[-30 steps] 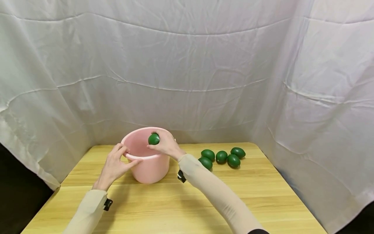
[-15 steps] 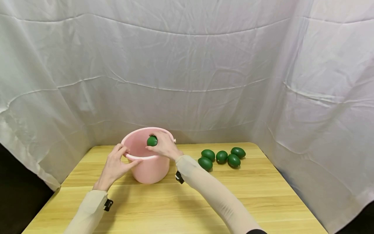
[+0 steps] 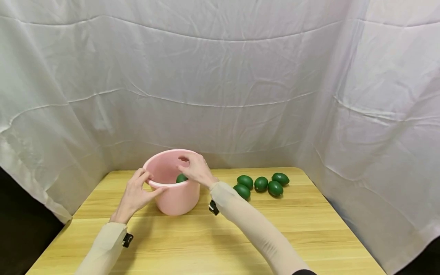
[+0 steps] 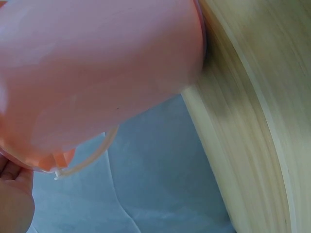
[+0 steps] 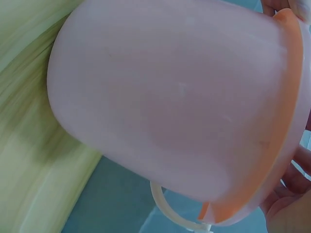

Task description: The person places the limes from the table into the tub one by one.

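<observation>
A pink bucket point(image 3: 177, 200) stands at the left of the wooden table. My left hand point(image 3: 132, 194) grips its near left rim, thumb along the outside and fingers over the edge. Above the right side of the opening, my right hand point(image 3: 197, 170) has thumb and fingers spread apart with nothing between them. A dark green, smooth oval fruit point(image 3: 181, 178) shows inside the bucket just below that hand, partly hidden by the near rim. The right wrist view shows the bucket wall point(image 5: 170, 97), with right-hand fingers point(image 5: 296, 179) at the rim.
Several more dark green oval fruits point(image 3: 261, 184) lie grouped on the table point(image 3: 292, 229) right of the bucket. A pale handle point(image 5: 167, 211) hangs from the bucket's side. White curtains point(image 3: 220, 84) enclose the table at the back and sides.
The right hand first lowered slightly with the green fruit, then let go; the fruit dropped deeper into the bucket and the fingers spread. The left hand stays on the rim.
</observation>
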{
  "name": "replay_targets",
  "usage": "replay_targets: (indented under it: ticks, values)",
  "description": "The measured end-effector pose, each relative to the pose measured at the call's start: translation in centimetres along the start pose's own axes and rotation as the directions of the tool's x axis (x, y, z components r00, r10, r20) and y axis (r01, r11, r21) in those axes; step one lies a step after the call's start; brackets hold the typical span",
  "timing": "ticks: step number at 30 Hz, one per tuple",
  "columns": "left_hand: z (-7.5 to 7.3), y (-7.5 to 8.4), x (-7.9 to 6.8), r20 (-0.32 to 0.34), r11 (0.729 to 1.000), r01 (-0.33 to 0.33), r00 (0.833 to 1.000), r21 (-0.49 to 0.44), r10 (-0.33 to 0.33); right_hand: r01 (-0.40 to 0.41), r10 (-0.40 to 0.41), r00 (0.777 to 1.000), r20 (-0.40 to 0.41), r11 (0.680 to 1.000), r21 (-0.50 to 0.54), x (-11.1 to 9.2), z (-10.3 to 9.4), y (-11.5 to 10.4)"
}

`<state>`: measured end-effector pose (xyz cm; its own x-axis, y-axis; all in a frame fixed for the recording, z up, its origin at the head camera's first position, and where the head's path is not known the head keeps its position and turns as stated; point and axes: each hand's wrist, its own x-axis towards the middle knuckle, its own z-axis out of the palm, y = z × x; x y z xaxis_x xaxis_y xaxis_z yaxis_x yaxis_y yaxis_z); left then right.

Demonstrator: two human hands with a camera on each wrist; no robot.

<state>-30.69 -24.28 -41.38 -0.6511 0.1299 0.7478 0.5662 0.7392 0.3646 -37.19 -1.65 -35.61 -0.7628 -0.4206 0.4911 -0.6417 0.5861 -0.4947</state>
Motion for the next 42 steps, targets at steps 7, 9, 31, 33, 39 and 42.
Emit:
replay_targets:
  ticks: [7,9,31,33,39,42]
  values:
    - [0.0,0.0,0.0,0.002,1.000,0.005,1.000,0.003,-0.005,-0.031,0.031,0.998,-0.046,1.000,-0.002,-0.6,-0.4,0.6]
    - [0.0,0.0,0.0,0.002,1.000,0.007,1.000,0.004,-0.007,-0.038,0.039,0.997,-0.062,0.999,0.010,-0.8,-0.6,0.8]
    - [0.0,0.1,-0.1,-0.014,1.000,0.008,1.000,-0.003,-0.008,-0.094,0.165,0.964,-0.211,0.946,0.310,-3.3,-2.8,3.8]
    - [0.0,0.1,-0.1,-0.013,1.000,0.005,1.000,-0.006,-0.005,-0.112,0.191,0.958,-0.214,0.936,0.333,-3.7,-3.0,4.3]
    - [0.2,0.0,-0.1,-0.020,1.000,0.004,1.000,-0.016,-0.004,-0.203,0.303,0.925,-0.231,0.905,0.375,-5.1,-3.5,6.2]
    - [0.2,-0.1,-0.1,-0.019,1.000,0.006,1.000,-0.011,-0.006,-0.242,0.363,0.902,-0.233,0.873,0.423,-6.0,-3.6,7.3]
